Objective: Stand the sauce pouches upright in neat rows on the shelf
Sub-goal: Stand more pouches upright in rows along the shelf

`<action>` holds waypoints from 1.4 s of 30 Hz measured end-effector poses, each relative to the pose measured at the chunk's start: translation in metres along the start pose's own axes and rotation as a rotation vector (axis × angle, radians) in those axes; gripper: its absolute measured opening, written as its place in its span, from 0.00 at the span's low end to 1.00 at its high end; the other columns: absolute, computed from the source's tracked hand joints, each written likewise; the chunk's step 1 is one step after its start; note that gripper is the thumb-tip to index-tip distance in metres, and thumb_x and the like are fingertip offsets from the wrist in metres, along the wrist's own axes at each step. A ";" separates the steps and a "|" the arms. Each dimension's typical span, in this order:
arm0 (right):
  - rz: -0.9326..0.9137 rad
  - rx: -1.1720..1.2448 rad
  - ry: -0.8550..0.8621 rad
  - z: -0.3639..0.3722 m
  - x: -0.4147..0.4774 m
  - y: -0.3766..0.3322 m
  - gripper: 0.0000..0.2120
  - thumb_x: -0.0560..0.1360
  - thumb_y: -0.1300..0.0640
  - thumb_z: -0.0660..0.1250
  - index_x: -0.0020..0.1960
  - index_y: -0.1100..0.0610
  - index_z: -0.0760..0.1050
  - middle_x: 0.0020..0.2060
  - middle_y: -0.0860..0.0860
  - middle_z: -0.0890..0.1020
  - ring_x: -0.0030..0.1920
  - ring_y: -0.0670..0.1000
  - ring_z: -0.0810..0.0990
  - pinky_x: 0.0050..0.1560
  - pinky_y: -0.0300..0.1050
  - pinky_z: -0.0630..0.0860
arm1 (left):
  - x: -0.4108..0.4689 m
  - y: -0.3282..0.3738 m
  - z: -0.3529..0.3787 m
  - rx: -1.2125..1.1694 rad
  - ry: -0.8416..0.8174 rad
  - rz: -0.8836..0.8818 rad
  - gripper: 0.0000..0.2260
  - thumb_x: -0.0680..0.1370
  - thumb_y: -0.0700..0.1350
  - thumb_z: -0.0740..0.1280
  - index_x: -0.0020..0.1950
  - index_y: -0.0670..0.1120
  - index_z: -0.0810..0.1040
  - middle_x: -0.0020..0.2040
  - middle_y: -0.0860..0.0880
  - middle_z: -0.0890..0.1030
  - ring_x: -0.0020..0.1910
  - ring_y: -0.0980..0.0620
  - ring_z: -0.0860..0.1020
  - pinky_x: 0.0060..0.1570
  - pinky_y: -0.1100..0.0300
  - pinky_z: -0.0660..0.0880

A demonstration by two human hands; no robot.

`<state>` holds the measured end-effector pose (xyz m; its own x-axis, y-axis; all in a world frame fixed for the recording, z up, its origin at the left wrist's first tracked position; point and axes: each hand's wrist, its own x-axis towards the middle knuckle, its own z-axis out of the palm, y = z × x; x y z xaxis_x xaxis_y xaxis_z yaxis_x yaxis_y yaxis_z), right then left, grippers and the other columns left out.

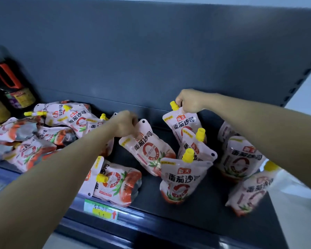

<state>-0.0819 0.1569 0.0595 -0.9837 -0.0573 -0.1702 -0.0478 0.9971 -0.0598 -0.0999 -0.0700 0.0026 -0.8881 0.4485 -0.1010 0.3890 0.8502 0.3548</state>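
Starting at the shelf (pixel 196 212) lip: a flat pouch (pixel 115 184) lies by the price tag (pixel 101 210), and a front pouch (pixel 181 180) stands upright to its right. Mid-shelf, the left hand (pixel 126 125) has its fingers curled round the top of a tilted pouch (pixel 147 151); further back, the right hand (pixel 188 103) pinches the rear pouch (pixel 181 123) beside its yellow spout (pixel 174 104), upright near the back panel (pixel 151 60). Suggest seating each base flat, in line behind the front one, before releasing, or they'll likely flop; the heap (pixel 43 130) at far left is not yet stood up.

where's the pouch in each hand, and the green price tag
tilted pouch (pixel 147 150), head view, printed front; left hand (pixel 126 124) grips its top
rear pouch (pixel 182 125), head view, printed front; right hand (pixel 188 103) grips its top
green price tag (pixel 101 209), head view, its middle
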 end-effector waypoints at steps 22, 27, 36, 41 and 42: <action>0.319 0.117 0.169 0.002 -0.041 0.054 0.09 0.68 0.59 0.74 0.47 0.60 0.81 0.46 0.57 0.84 0.46 0.57 0.81 0.46 0.47 0.78 | 0.026 0.084 -0.004 -0.284 -0.067 0.276 0.04 0.69 0.37 0.71 0.41 0.41 0.77 0.38 0.46 0.79 0.37 0.50 0.75 0.38 0.59 0.71; 0.370 0.105 0.244 0.004 -0.032 0.051 0.07 0.70 0.62 0.71 0.47 0.60 0.81 0.47 0.57 0.83 0.43 0.57 0.79 0.41 0.43 0.74 | 0.027 0.073 -0.006 -0.205 -0.045 0.206 0.04 0.71 0.39 0.71 0.38 0.38 0.81 0.34 0.44 0.78 0.34 0.49 0.72 0.39 0.57 0.72; 0.326 0.156 0.119 -0.005 -0.031 0.051 0.11 0.70 0.65 0.70 0.52 0.65 0.79 0.46 0.60 0.81 0.42 0.54 0.75 0.41 0.42 0.70 | 0.026 0.102 0.009 -0.310 -0.102 0.317 0.06 0.71 0.38 0.72 0.33 0.43 0.82 0.29 0.51 0.76 0.30 0.57 0.72 0.35 0.65 0.70; 0.328 0.139 0.136 -0.010 -0.040 0.054 0.11 0.71 0.69 0.66 0.52 0.70 0.77 0.39 0.63 0.73 0.39 0.53 0.69 0.39 0.42 0.66 | 0.017 0.116 0.008 -0.352 -0.210 0.381 0.15 0.73 0.39 0.69 0.28 0.52 0.81 0.25 0.59 0.79 0.27 0.66 0.75 0.31 0.75 0.72; 0.330 0.124 0.135 -0.010 -0.042 0.053 0.08 0.71 0.69 0.65 0.49 0.69 0.77 0.38 0.60 0.73 0.39 0.53 0.69 0.39 0.42 0.67 | 0.016 0.116 0.007 -0.362 -0.223 0.386 0.12 0.74 0.38 0.69 0.32 0.49 0.82 0.26 0.59 0.79 0.27 0.66 0.75 0.31 0.74 0.73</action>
<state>-0.0453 0.2128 0.0734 -0.9572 0.2810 -0.0696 0.2883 0.9467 -0.1434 -0.0675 0.0377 0.0359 -0.6102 0.7882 -0.0805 0.5311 0.4823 0.6966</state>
